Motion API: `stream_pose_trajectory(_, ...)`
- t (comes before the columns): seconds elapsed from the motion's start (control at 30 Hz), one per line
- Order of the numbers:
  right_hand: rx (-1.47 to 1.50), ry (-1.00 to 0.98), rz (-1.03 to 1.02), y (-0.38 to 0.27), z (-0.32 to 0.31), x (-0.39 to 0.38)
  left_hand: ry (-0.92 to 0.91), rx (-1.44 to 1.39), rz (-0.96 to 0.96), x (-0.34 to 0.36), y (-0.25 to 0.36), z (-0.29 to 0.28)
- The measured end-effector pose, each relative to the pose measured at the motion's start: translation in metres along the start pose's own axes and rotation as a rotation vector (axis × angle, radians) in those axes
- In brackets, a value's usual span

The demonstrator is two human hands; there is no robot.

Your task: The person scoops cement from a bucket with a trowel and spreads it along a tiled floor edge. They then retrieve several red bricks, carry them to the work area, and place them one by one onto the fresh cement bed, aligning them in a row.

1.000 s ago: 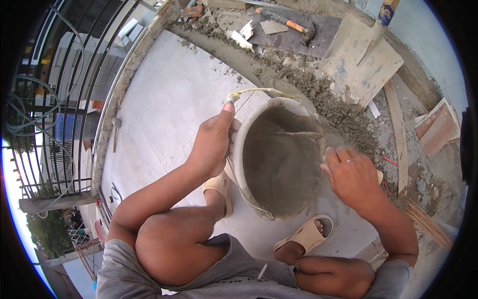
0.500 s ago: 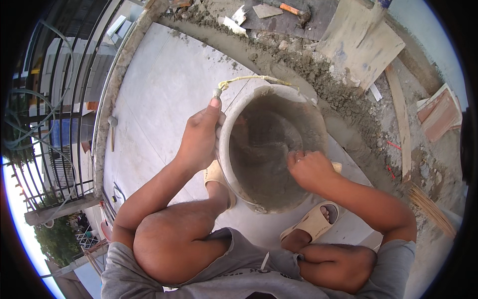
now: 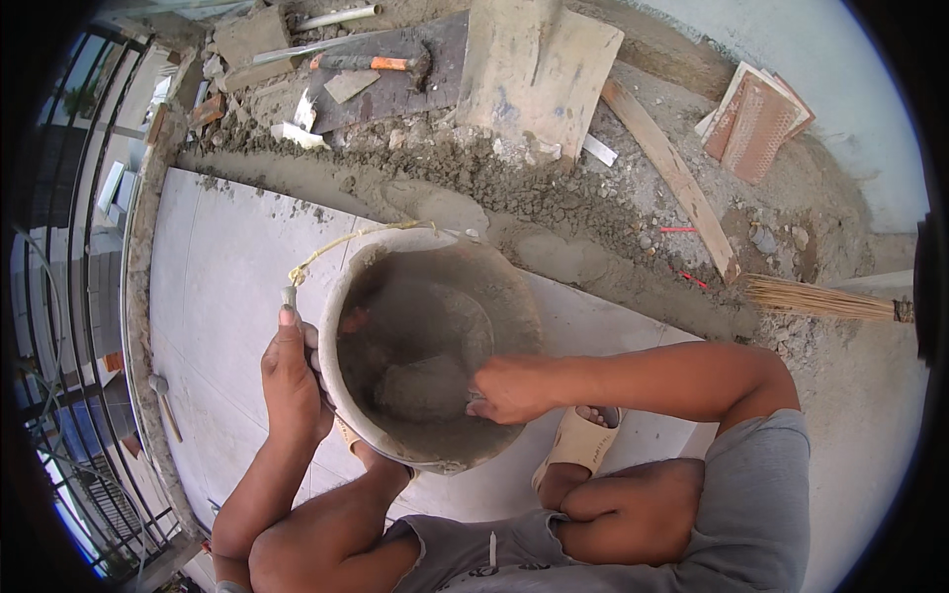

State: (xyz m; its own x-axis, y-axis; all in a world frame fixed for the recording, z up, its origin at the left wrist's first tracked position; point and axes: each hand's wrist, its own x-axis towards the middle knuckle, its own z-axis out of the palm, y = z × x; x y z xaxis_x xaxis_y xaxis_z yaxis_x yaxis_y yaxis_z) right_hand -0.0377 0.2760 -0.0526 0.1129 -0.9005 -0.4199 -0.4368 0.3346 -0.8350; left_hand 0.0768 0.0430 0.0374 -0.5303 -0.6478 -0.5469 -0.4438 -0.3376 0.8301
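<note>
A round grey bucket [image 3: 333, 346] stands tilted between my feet, its inside coated with wet cement. My left hand [image 3: 295, 381] is closed on the bucket's left rim, thumb pointing up beside the end of its yellow rope handle [image 3: 331, 245]. Inside the mouth, toward the right wall, my right hand [image 3: 514, 388] is closed in a fist. Whatever it grips is mostly hidden. Next to that fist, a rounded grey shape [image 3: 425, 388] shows low in the bucket; I cannot tell whether it is a tool or cement.
Pale floor tiles [image 3: 227, 287] end at a strip of wet mortar [image 3: 554, 247]. Beyond lie a hammer [image 3: 381, 63], a stained board [image 3: 534, 79], a wooden strip [image 3: 677, 178], stacked tiles [image 3: 756, 124] and a stick broom [image 3: 820, 298]. A mallet [image 3: 165, 405] rests near the railing at left.
The view has turned, shifting the bucket and surroundings leftward in it. My right hand has moved lower inside the bucket, its forearm now nearly level. My left hand keeps its hold.
</note>
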Motion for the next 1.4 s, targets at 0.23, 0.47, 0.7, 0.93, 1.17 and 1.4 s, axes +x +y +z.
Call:
stream_pose_trajectory(0.23, 0.568, -0.185, 0.079, -0.005, -0.043, -0.055, -0.029, -0.001, 0.029, 0.012, 0.003, -0.021)
stream_pose_trajectory(0.47, 0.384, 0.282, 0.152, 0.012, -0.088, -0.126, 0.009, 0.064, 0.026, 0.02, -0.006, -0.061)
stream_pose_trajectory(0.7, -0.118, 0.742, 0.461, 0.091, -0.065, -0.16, -0.004, 0.055, 0.011, 0.016, -0.003, -0.056)
stream_pose_trajectory(0.93, -0.299, 0.775, 0.633, 0.14, -0.024, -0.17, 0.142, 0.053, 0.045, 0.012, -0.001, -0.032)
stream_pose_trajectory(1.17, -0.738, 0.364, 0.612, 0.162, -0.099, -0.205, 0.067, 0.129, 0.035, 0.015, -0.001, -0.049)
stream_pose_trajectory(1.4, -0.941, 0.069, 0.447, 0.171, -0.16, -0.112, 0.172, -0.005, -0.004, 0.011, -0.003, -0.04)
